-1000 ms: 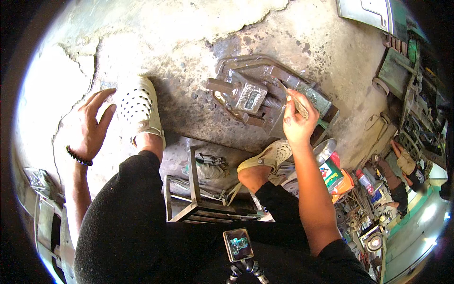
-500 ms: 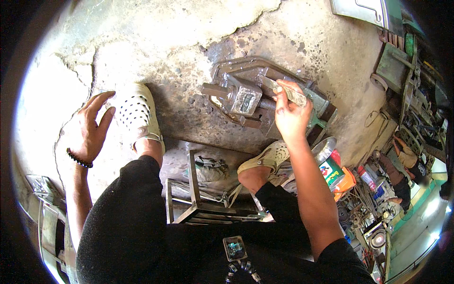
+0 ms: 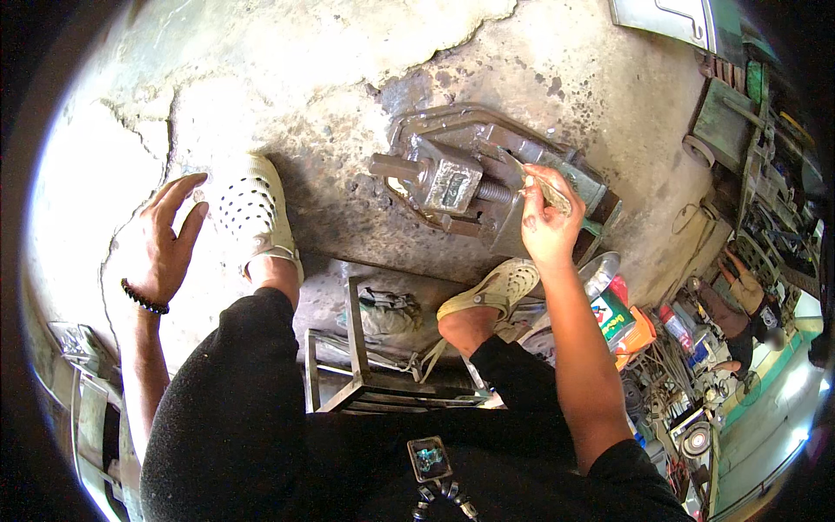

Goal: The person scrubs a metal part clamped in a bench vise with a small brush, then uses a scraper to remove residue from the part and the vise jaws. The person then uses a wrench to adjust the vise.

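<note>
My right hand (image 3: 551, 222) is closed round a flat, pale tool (image 3: 511, 160) with a thin, pointed-looking grey end; its exact kind is hard to make out. That end is above the heavy, dark metal vise (image 3: 454, 178), which lies on the floor with its thick screw (image 3: 496, 192) and square shaft end (image 3: 394, 166) showing. Whether tool and vise touch, I cannot tell. My left hand (image 3: 167, 230) holds nothing, fingers apart, beside my left clog, with a dark bead bracelet (image 3: 144, 298) round its wrist.
My feet are in pale perforated clogs (image 3: 250, 204), one each side of a low metal frame (image 3: 357, 344). The concrete floor (image 3: 287, 96) is cracked. To the right are a green and orange container (image 3: 624, 324), piled metal parts (image 3: 696, 383) and another person (image 3: 735, 322).
My right hand and the tool have moved slightly right and nearer to me, and the tool has turned. My left hand has hardly moved. The other person at right has shifted.
</note>
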Motion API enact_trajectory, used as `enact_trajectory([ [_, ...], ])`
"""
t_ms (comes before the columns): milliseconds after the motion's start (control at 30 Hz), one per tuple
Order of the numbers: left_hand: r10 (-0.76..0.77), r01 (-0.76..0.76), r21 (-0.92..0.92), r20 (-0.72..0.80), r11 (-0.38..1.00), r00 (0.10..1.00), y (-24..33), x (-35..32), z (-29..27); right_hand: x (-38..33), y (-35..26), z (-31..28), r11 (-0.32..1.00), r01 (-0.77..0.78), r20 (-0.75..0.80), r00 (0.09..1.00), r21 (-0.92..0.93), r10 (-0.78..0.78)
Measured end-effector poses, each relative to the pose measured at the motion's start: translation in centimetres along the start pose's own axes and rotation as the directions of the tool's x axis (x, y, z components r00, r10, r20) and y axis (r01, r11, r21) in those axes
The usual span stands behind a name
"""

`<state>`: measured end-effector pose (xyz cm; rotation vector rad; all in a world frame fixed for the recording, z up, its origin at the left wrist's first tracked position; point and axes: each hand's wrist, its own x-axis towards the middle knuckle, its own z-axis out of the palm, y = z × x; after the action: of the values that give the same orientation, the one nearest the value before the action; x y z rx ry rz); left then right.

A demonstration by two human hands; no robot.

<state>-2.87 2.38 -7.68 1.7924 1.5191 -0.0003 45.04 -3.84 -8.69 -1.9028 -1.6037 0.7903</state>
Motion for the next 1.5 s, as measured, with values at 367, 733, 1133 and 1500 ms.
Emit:
enact_trajectory([
  [367, -0.008, 0.008, 0.020, 0.025, 1.000, 1.000, 0.1, 0.1, 0.0, 1.8, -2.7, 2.8, 0.956, -0.203, 0.049, 0.979, 0.212, 0.197],
  [733, -0.015, 0.015, 0.011, 0.036, 1.000, 0.999, -0.4, -0.2, -0.1, 0.5, -0.1, -2.6, 0.981, -0.184, 0.091, 0.980, 0.064, 0.178],
  [1133, -0.047, 0.045, 0.043, 0.040, 0.998, 0.998, 0.4, -0.2, -0.5, 0.8, -2.6, 1.0, 0.996, 0.072, 0.045, 0.997, -0.056, -0.069],
  [1500, -0.020, 0.018, 0.049, 0.032, 0.999, 0.999, -0.4, -0.3, -0.3, 2.1, -2.6, 3.5, 0.981, -0.142, -0.031, 0.989, 0.133, 0.147],
])
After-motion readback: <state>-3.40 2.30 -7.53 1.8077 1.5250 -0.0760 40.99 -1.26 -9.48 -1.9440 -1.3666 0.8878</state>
